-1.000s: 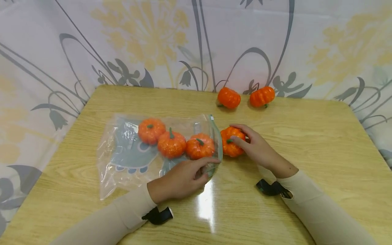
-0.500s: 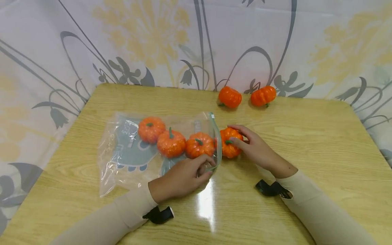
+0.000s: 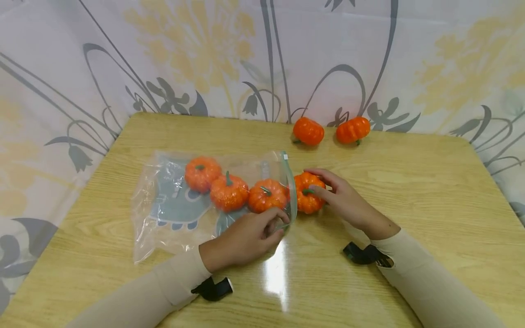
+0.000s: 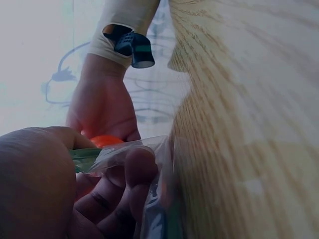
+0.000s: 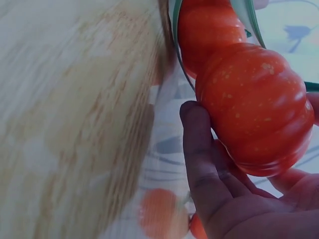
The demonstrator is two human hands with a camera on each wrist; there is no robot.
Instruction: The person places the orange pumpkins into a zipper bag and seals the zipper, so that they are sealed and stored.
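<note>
A clear zip bag (image 3: 184, 234) with a blue-grey print lies on the table, its green-edged mouth facing right. Inside it sit three small orange pumpkins, the nearest to the mouth being one pumpkin (image 3: 268, 199) with a green stem. My left hand (image 3: 250, 237) holds the lower edge of the mouth, fingers curled at the plastic (image 4: 132, 149). Just outside, my right hand (image 3: 342, 196) grips another pumpkin (image 5: 254, 109) between thumb and fingers. This pumpkin's left side sits at the mouth, overlapping the green strip (image 3: 293, 191) in the head view.
Two more pumpkins lie on their sides at the table's back edge, a left one (image 3: 308, 131) and a right one (image 3: 353, 130). A flower-patterned cloth (image 3: 262, 59) hangs behind the wooden table (image 3: 410, 182). Both wrists carry black cameras.
The right hand has shifted its pumpkin slightly left, up to the bag's mouth. The left index finger, stretched along the edge before, has drawn back and curled. The last half second shows hardly any movement.
</note>
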